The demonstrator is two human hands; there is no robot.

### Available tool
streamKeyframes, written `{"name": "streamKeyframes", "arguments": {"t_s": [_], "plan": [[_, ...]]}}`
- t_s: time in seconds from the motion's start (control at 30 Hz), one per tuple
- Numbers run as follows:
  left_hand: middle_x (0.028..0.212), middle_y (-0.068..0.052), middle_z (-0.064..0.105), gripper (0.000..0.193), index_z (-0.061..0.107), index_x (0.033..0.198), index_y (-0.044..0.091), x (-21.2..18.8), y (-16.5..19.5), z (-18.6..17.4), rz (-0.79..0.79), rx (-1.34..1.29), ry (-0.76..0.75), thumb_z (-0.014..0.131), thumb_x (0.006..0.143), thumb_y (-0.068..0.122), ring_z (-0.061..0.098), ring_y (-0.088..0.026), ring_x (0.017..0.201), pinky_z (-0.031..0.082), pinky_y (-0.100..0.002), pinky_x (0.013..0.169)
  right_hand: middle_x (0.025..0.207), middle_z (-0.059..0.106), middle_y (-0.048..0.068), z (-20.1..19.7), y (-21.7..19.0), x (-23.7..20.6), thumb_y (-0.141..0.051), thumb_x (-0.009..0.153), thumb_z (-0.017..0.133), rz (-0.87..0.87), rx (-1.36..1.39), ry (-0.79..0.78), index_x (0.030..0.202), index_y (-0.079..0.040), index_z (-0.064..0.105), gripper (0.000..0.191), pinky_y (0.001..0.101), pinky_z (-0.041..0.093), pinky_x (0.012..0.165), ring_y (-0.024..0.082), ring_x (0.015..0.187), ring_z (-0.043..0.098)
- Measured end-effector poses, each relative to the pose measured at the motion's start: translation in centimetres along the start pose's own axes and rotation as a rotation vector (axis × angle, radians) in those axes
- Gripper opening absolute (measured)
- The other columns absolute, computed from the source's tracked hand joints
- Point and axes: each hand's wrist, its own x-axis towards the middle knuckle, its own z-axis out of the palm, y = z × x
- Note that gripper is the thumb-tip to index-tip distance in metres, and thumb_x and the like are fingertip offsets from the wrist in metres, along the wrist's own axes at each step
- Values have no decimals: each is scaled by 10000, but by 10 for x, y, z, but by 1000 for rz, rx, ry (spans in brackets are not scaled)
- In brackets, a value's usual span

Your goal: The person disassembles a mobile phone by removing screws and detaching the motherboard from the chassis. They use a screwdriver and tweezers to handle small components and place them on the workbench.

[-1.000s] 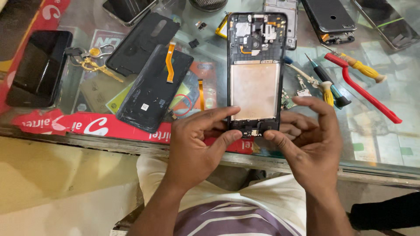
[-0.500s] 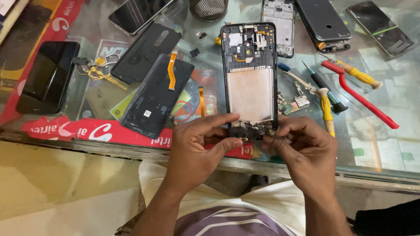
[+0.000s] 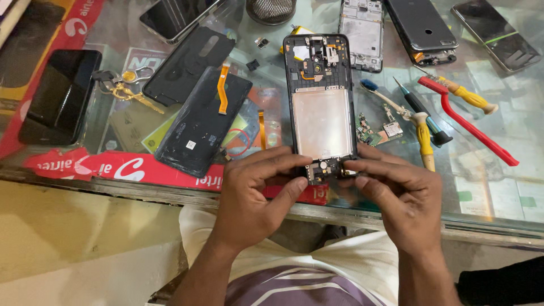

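An opened black phone frame (image 3: 320,102) lies lengthwise on the glass counter, its pale battery bay bare and small parts showing at its far end. My left hand (image 3: 255,195) pinches the frame's near left corner. My right hand (image 3: 396,195) pinches its near right corner. Between the fingertips sits the small board at the frame's bottom end (image 3: 322,169). Whether either hand holds a loose part, I cannot tell.
Left of the frame lie a black battery (image 3: 201,124) with an orange flex strip, a black back cover (image 3: 184,65), keys (image 3: 122,85) and a dark phone (image 3: 59,96). On the right are yellow screwdrivers (image 3: 422,133), a red tool (image 3: 467,122), small circuit boards (image 3: 377,130) and more phones (image 3: 422,25).
The view has shifted a little over the counter. My right fingers, spread over the frame's lower right before, now pinch its bottom edge beside the left fingertips.
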Motion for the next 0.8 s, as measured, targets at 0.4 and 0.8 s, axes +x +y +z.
{"name": "streamKeyframes", "arguments": {"t_s": [0.4,0.8], "plan": [[898,-57,746,102,737,954,-23,1,1,8,-86,-93,53,758,858,-52,756,-88,852,650,-234,772,1012,730,181,6,-10,5,158,862,696,89,188,-19,1180,103,603,335,327,651,758,204,904,743],[908,-45,720,183,632,984,3,-1,-10,16,-99,-166,96,777,887,-53,754,-82,877,619,-214,779,1012,733,207,10,-18,7,191,819,689,84,183,43,1270,44,498,512,366,675,762,249,911,761]]}}
